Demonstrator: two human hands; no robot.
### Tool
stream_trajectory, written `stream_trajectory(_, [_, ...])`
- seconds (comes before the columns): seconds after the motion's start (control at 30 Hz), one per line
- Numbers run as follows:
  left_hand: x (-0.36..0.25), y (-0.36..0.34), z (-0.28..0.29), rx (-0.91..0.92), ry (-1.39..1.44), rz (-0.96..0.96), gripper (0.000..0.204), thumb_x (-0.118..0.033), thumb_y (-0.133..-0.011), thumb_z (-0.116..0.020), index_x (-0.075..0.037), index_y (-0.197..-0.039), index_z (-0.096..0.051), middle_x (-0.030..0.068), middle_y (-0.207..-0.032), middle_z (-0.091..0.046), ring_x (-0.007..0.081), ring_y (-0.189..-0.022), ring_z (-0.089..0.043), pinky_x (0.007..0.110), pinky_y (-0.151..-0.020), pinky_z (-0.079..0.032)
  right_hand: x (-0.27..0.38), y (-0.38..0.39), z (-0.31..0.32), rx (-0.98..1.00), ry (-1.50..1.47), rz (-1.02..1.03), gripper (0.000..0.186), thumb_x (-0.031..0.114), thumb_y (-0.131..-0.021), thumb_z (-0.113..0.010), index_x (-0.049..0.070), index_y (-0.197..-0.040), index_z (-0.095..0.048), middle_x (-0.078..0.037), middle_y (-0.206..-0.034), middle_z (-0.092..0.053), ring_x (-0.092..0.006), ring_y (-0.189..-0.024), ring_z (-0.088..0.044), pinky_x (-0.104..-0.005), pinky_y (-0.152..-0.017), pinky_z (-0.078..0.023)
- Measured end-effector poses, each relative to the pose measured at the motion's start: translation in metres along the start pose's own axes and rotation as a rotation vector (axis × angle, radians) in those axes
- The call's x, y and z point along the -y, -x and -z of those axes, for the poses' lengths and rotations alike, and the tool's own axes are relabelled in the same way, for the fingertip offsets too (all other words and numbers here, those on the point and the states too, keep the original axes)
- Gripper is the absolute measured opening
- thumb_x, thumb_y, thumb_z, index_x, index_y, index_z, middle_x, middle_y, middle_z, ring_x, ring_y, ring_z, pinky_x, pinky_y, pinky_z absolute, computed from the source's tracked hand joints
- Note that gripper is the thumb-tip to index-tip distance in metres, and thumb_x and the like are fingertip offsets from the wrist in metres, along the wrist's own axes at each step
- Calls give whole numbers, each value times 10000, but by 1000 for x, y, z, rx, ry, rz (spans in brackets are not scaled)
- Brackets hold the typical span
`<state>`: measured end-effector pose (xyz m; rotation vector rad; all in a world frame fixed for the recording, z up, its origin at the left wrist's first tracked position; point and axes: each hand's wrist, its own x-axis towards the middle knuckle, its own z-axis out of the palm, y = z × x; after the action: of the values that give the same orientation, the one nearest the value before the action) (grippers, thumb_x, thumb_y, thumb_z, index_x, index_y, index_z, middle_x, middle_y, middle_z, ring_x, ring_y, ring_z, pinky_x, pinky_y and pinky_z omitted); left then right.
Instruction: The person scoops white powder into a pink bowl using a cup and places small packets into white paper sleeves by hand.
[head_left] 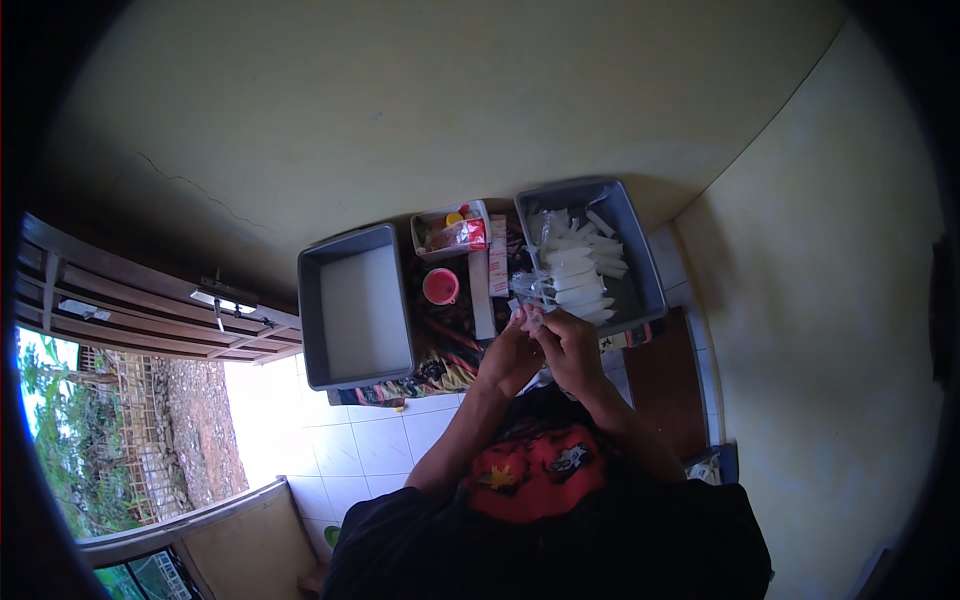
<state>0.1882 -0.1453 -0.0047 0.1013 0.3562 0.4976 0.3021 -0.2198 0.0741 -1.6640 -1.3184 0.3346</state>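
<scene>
Likely gap, cup (440, 287) to left hand (513, 359)

Grey tray (641, 258), white packets (575, 268), red cup (440, 287), multicoloured patterned cloth (452, 372), black shirt (660, 540) with a red print (535, 490)

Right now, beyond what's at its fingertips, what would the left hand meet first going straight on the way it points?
Probably the crumpled clear plastic by the left side of the grey tray on the right, just ahead of the left hand, though depth is unclear.
</scene>
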Motion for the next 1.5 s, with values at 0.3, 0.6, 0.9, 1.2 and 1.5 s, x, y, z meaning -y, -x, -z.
stream_trajectory(0.3, [-38, 13, 12, -62, 16, 170, 242, -313, -1159, -445, -157, -1176, -630, 65, -1140, -697, 235, -1070, -677, 467, -895, -546, 28, 47, -16, -57, -85, -134, 144, 93, -1021, -637, 37, -1011, -769, -119, -891, -746, -263, -749, -732, -383, -673, -553])
stream_trajectory(0.6, [-63, 34, 16, 106, 34, 228, 209, -271, -1144, -478, -139, -1135, -640, -3, -971, -680, 99, -787, -584, 289, -691, -463, 12, 73, -37, -167, -601, -464, 182, 130, -1058, -641, 14, -1107, -773, -51, -818, -714, -100, -687, -632, -287, -634, -484])
stream_trajectory(0.9, [-63, 51, -36, -86, -1172, -134, 256, -304, -1029, -674, -81, -952, -773, 7, -746, -645, 138, -649, -562, 321, -600, -446, -2, 40, -20, -345, -171, 5, 287, 263, -1085, -591, 111, -1188, -811, -114, -1188, -713, -213, -1036, -673, -362, -938, -486])
stream_trajectory(1.2, [-45, 42, -129, 175, -2246, -604, 69, -106, -854, -735, -97, -887, -795, 74, -772, -696, 288, -766, -633, 419, -745, -542, -36, 15, 29, -52, -208, 135, 242, 247, -1047, -626, 103, -1124, -805, -94, -1055, -807, -257, -1118, -747, -537, -1236, -257])
stream_trajectory(1.5, [-7, -5, -135, 483, -2547, -891, 52, -118, -786, -682, -101, -835, -675, 19, -875, -652, 247, -960, -592, 392, -820, -535, -75, 3, 50, -80, -561, -422, 215, 232, -1002, -728, 30, -998, -804, -124, -944, -780, -228, -889, -759, -325, -791, -565])
